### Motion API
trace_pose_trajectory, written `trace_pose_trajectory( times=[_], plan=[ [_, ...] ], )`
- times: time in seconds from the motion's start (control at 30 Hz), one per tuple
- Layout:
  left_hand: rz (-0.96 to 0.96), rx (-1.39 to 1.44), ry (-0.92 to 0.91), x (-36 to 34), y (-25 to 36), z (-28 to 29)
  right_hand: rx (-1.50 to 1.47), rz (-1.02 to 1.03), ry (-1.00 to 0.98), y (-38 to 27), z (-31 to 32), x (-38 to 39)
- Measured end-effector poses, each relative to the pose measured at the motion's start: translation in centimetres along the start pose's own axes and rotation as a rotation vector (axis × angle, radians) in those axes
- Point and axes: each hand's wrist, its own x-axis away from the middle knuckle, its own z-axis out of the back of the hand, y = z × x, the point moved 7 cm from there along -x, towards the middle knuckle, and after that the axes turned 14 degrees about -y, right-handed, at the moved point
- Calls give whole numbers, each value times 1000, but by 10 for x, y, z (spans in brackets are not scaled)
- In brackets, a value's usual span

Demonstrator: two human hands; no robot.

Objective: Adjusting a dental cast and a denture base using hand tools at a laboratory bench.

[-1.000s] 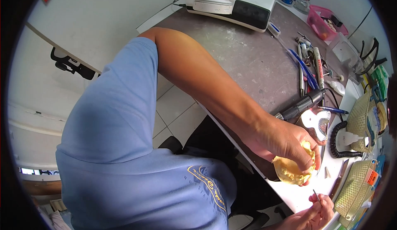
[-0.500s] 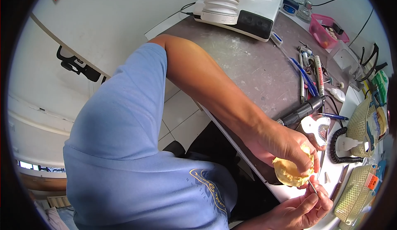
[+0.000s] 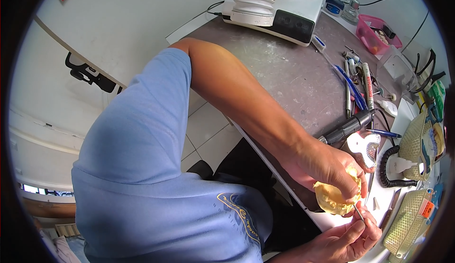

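Observation:
My left hand (image 3: 327, 163) comes in from the upper left and is closed round a yellow dental cast (image 3: 332, 199), thumb pressed on its inner side. The cast's ridge of teeth faces my other hand. Below it, my right hand (image 3: 353, 239) pinches a thin metal dental instrument (image 3: 359, 212) whose tip touches the cast's edge near my left thumb. The exact shape of that tip is hidden against the cast. Just beyond my left fingers lies a shiny perforated metal impression tray (image 3: 364, 147), with a black handpiece (image 3: 348, 126) beside it.
A white machine with a ribbed hose (image 3: 279, 21) stands at the back. Pens, a toothbrush (image 3: 322, 47) and small tools lie on the brown tabletop (image 3: 284, 69). Along the right are woven baskets (image 3: 403, 220), a coiled black cord (image 3: 386, 170), a pink basket (image 3: 372, 45) and a knife (image 3: 391, 211).
The view has shifted very slightly. Both hands keep their hold, and the instrument's tip stays at the cast's edge with hardly any movement.

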Motion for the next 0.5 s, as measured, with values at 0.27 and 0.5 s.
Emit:
trace_pose_trajectory(
  times=[0.27, 0.5],
  plan=[
    [16, 2, 4, 8, -6, -5, -150, -116, -8, 19, 13, 14],
    [19, 11, 3, 5, -9, -6, 66, 46, 205, -6, 22, 4]
  ],
)
